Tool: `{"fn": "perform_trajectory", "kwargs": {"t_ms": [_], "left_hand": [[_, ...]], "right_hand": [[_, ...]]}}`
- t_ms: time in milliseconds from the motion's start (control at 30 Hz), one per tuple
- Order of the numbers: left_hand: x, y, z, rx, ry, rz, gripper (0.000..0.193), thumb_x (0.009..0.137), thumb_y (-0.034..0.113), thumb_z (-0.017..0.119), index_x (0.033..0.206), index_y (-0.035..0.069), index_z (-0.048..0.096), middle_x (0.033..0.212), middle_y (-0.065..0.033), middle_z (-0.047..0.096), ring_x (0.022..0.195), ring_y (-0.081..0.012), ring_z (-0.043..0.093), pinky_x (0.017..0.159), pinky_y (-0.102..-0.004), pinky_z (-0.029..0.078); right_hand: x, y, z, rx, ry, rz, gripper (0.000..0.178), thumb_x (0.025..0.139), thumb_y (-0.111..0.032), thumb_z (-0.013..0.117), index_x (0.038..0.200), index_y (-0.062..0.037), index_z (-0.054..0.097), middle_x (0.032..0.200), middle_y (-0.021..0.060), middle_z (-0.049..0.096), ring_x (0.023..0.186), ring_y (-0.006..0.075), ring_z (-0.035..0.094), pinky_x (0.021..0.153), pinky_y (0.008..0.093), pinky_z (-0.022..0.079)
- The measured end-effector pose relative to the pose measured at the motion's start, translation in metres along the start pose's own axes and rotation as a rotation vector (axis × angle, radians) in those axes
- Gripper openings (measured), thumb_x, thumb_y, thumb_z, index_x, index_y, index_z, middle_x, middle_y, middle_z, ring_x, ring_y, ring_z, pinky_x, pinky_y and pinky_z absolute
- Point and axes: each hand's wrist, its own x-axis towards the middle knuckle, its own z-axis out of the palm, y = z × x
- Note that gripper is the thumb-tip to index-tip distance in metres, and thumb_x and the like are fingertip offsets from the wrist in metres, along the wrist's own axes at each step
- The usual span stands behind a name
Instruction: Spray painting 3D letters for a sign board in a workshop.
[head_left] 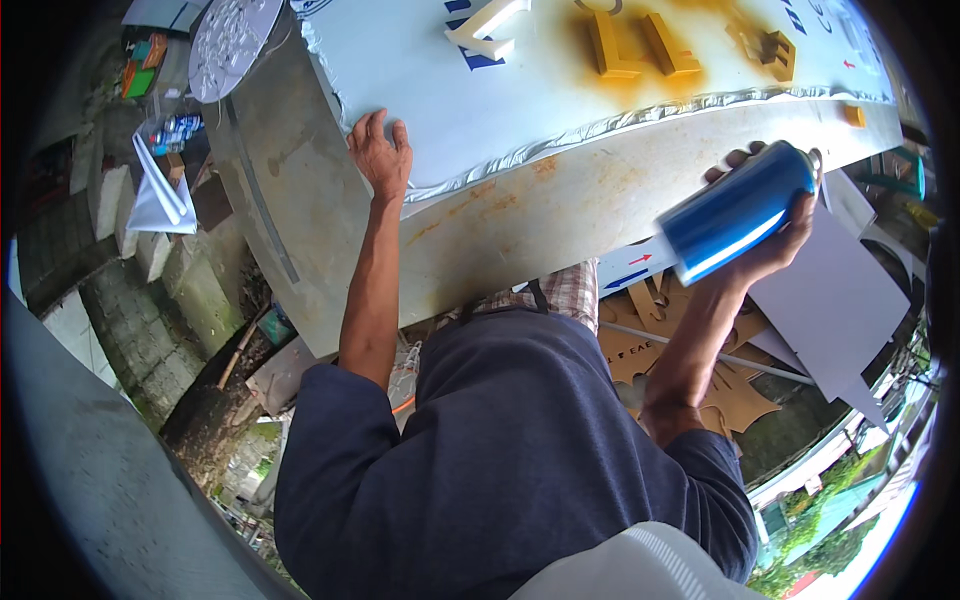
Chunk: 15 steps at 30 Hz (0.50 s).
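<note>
My right hand [785, 235] is wrapped around a blue spray can [740, 210], tilted and held over the table's front edge at the right; its spray end cannot be made out clearly. My left hand [380, 155] rests at the left corner of a white plastic-wrapped board [440, 130], fingers spread and holding nothing. On that board lie gold-painted block letters [612, 50], with gold overspray around them. A further gold piece [778, 57] lies at the right, and a white letter [488, 30] lies left of them.
The worn table [560, 190] runs along in front of me, with a small gold block [853, 116] at its right. A round tray [232, 45] of white pieces stands far left. Blue cans [176, 132] sit beyond it. Brown cutout sheets [725, 395] and white panels [840, 290] lie lower right.
</note>
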Motion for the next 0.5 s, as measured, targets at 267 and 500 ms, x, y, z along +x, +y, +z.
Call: {"fn": "perform_trajectory", "kwargs": {"t_ms": [267,500], "left_hand": [[-0.008,0.011,0.0,0.082,0.028,-0.063,0.035,0.087,0.025,0.07,0.121,0.015,0.063,0.125,-0.0052,0.06,0.114,-0.0308,0.054,0.092,-0.049,0.041],[-0.004,0.012,0.001,0.104,0.014,-0.081,0.035,0.088,0.024,0.069,0.121,0.015,0.062,0.126,-0.0052,0.059,0.117,-0.0305,0.053,0.092,-0.0489,0.041]], "right_hand": [[0.007,-0.009,0.03,0.191,0.331,0.079,0.064,0.095,-0.049,0.056,0.134,0.0013,0.05,0.112,0.0208,0.063,0.095,0.0306,0.07,0.082,0.0493,0.063],[-0.003,0.004,0.044,0.156,0.198,0.098,0.074,0.092,-0.051,0.063,0.15,-0.012,0.039,0.105,0.0199,0.066,0.086,0.0331,0.072,0.074,0.0456,0.064]]}}
